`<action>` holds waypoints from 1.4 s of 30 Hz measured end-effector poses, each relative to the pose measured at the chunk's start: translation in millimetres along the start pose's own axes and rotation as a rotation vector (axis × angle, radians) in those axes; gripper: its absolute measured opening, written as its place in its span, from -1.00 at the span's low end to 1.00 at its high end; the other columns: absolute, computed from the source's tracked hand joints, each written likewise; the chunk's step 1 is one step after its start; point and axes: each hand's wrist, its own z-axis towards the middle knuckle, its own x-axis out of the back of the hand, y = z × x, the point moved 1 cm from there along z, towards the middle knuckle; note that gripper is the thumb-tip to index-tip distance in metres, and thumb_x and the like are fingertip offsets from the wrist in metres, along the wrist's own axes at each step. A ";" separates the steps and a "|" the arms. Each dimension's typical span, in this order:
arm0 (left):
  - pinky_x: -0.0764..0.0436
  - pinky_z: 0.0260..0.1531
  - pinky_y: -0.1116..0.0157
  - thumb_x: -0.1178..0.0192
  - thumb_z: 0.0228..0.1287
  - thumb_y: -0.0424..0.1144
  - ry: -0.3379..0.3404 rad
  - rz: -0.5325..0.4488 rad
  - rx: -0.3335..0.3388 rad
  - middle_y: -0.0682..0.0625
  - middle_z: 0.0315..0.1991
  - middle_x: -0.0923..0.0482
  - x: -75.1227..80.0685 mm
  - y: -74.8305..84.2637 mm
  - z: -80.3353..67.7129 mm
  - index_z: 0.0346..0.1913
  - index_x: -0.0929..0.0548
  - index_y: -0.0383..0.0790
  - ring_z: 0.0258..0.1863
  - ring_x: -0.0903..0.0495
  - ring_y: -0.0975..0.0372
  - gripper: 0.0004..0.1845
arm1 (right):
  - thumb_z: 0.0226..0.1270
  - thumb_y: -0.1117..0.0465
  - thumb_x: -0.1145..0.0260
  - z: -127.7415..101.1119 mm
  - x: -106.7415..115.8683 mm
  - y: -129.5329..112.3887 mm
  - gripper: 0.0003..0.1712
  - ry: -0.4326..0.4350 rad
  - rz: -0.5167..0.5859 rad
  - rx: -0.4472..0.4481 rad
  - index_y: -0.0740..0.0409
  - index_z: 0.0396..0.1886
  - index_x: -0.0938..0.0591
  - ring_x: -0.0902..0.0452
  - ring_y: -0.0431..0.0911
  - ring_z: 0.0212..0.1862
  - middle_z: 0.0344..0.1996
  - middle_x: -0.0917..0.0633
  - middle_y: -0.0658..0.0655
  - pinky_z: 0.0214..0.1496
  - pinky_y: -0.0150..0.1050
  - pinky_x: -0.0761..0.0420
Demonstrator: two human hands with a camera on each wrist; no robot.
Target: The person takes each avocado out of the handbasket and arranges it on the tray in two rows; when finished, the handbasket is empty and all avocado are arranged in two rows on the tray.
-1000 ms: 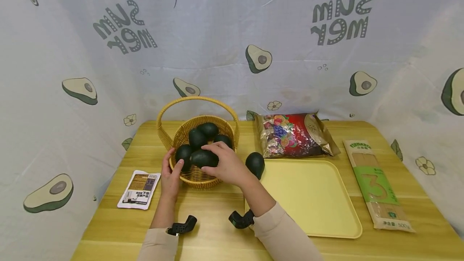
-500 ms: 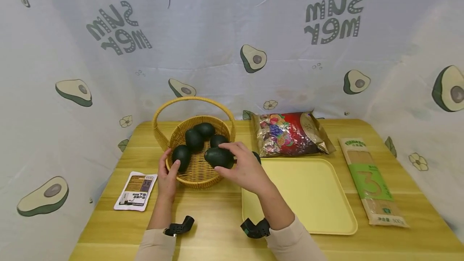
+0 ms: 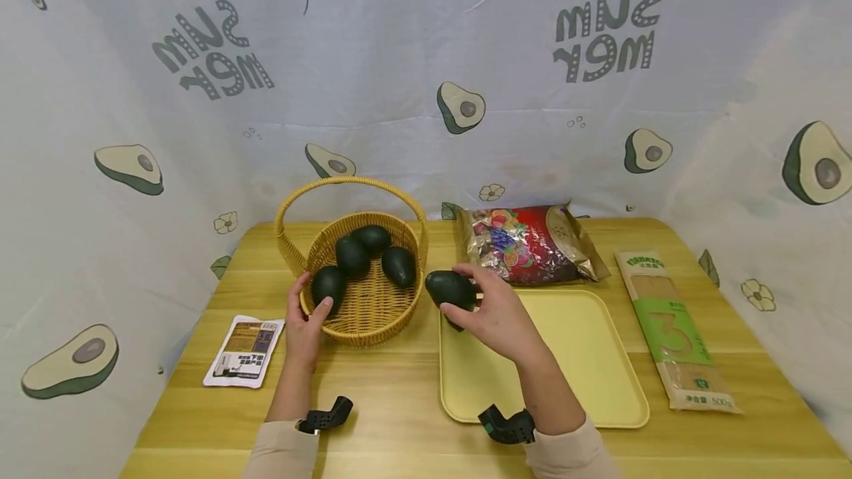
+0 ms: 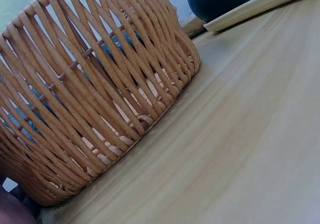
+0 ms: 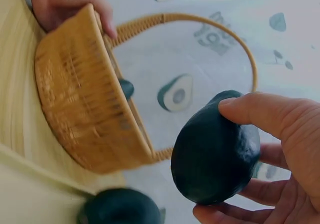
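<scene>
Here, the left hand pinches the basket by its rim; right of it, the right hand has its grip clamped on an avocado; farther right, a packet reads "3" and "500g".

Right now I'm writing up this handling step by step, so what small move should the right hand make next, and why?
Probably shift the right hand a little right over the yellow tray before lowering: the held avocado is clear of the basket, and another avocado sits close by at the tray's edge, so lowering straight down might bump it.
</scene>
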 end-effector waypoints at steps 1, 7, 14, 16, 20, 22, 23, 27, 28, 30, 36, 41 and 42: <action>-0.29 0.29 0.27 -0.14 0.43 -0.34 -0.003 0.004 -0.005 -0.03 0.59 -0.09 0.0 -0.7 -0.3 0.56 -0.17 -0.13 0.52 -0.14 0.03 -0.31 | 0.24 0.00 -0.53 -1.0 3.2 4.1 -0.24 0.000 0.002 -0.010 0.00 0.40 -0.48 -0.59 0.13 0.20 0.31 -0.56 0.19 0.05 0.03 -0.68; 0.04 0.51 -0.17 -0.16 0.39 -0.35 -0.010 0.017 -0.054 -0.10 0.60 -0.03 1.7 -4.2 -1.2 0.57 -0.15 -0.20 0.62 0.10 0.02 -0.26 | 0.26 -0.02 -0.52 -3.9 21.9 24.9 -0.23 -0.003 0.009 -0.042 -0.01 0.42 -0.45 -0.55 0.18 0.22 0.26 -0.53 0.24 0.13 0.09 -0.65; 0.08 0.52 -0.17 -0.16 0.38 -0.36 -0.008 0.034 -0.066 -0.11 0.59 -0.08 1.1 -2.3 -0.3 0.56 -0.16 -0.22 0.61 0.08 0.02 -0.27 | 0.33 -0.15 -0.43 -4.1 41.3 48.4 -0.21 -0.025 -0.045 -0.138 0.02 0.46 -0.42 -0.44 0.25 0.22 0.25 -0.43 0.34 0.04 0.09 -0.61; 0.04 0.51 -0.16 -0.16 0.38 -0.36 -0.007 0.025 -0.058 -0.10 0.58 -0.09 0.6 -1.8 -0.7 0.55 -0.17 -0.21 0.60 0.05 0.02 -0.28 | 0.35 -0.16 -0.41 -3.5 44.9 56.1 -0.19 -0.027 -0.060 -0.159 0.06 0.47 -0.40 -0.44 0.28 0.23 0.29 -0.43 0.37 0.05 0.12 -0.61; 0.00 0.49 -0.15 -0.15 0.40 -0.35 -0.003 0.022 -0.045 -0.07 0.57 -0.09 0.7 -0.9 -1.0 0.54 -0.18 -0.21 0.60 0.04 0.04 -0.30 | 0.36 -0.19 -0.38 -2.6 49.8 71.7 -0.16 -0.038 -0.101 -0.211 0.14 0.47 -0.38 -0.49 0.31 0.24 0.33 -0.48 0.39 0.10 0.16 -0.61; -0.02 0.48 -0.14 -0.15 0.41 -0.34 -0.006 0.023 -0.040 -0.07 0.58 -0.08 0.8 -0.9 -1.1 0.54 -0.18 -0.21 0.60 0.04 0.04 -0.31 | 0.35 -0.19 -0.38 -2.8 52.0 78.6 -0.15 -0.045 -0.116 -0.241 0.18 0.45 -0.37 -0.52 0.31 0.22 0.31 -0.51 0.42 0.07 0.14 -0.64; -0.04 0.47 -0.12 -0.14 0.42 -0.34 -0.008 0.022 -0.036 -0.06 0.58 -0.08 0.8 -0.9 -1.2 0.55 -0.18 -0.19 0.59 0.03 0.03 -0.31 | 0.35 -0.20 -0.38 -2.8 53.1 82.0 -0.15 -0.047 -0.123 -0.259 0.20 0.44 -0.38 -0.54 0.31 0.20 0.30 -0.51 0.44 0.05 0.11 -0.64; -0.14 0.40 -0.06 -0.13 0.43 -0.33 -0.002 0.015 -0.019 -0.04 0.58 -0.07 0.8 -1.6 -1.8 0.54 -0.20 -0.12 0.58 -0.01 0.03 -0.33 | 0.34 -0.23 -0.37 -2.9 57.6 92.5 -0.11 -0.055 -0.140 -0.300 0.23 0.44 -0.36 -0.57 0.31 0.15 0.29 -0.50 0.50 -0.01 0.06 -0.66; -0.15 0.38 -0.05 -0.13 0.43 -0.33 0.001 0.013 -0.016 -0.04 0.58 -0.07 0.9 -1.9 -2.0 0.54 -0.21 -0.12 0.57 -0.02 0.03 -0.33 | 0.34 -0.24 -0.36 -2.5 58.3 94.7 -0.10 -0.057 -0.143 -0.306 0.24 0.44 -0.35 -0.58 0.30 0.13 0.28 -0.49 0.51 -0.03 0.05 -0.66; -0.16 0.38 -0.06 -0.13 0.42 -0.33 0.007 0.016 -0.016 -0.04 0.58 -0.08 1.1 -2.4 -2.1 0.54 -0.22 -0.12 0.57 -0.02 0.02 -0.34 | 0.34 -0.26 -0.35 -1.7 59.3 98.7 -0.08 -0.063 -0.150 -0.323 0.24 0.45 -0.33 -0.60 0.27 0.07 0.24 -0.51 0.52 -0.07 0.02 -0.65; -0.10 0.43 -0.11 -0.14 0.41 -0.33 0.021 0.017 -0.022 -0.05 0.57 -0.10 1.3 -2.7 -3.0 0.52 -0.24 -0.13 0.57 -0.02 0.02 -0.34 | 0.35 -0.31 -0.29 -0.2 56.6 105.0 0.01 -0.102 -0.193 -0.402 0.27 0.50 -0.23 -0.60 0.28 0.05 0.20 -0.55 0.54 -0.01 0.10 -0.60; -0.09 0.44 -0.11 -0.13 0.42 -0.32 0.015 0.022 -0.019 -0.04 0.57 -0.08 0.6 -1.1 -4.0 0.53 -0.24 -0.10 0.57 -0.02 0.02 -0.35 | 0.43 -0.35 -0.17 -0.3 55.5 104.9 0.00 -0.112 -0.238 -0.425 0.20 0.59 -0.15 -0.43 0.47 0.29 0.37 -0.41 0.57 0.18 0.31 -0.49; -0.10 0.44 -0.11 -0.13 0.42 -0.31 0.015 0.025 -0.019 -0.04 0.57 -0.09 0.4 -0.4 -4.3 0.53 -0.24 -0.10 0.57 -0.02 0.03 -0.35 | 0.45 -0.34 -0.16 -0.3 55.3 105.0 -0.02 -0.109 -0.239 -0.415 0.17 0.60 -0.15 -0.40 0.48 0.31 0.38 -0.40 0.57 0.19 0.33 -0.48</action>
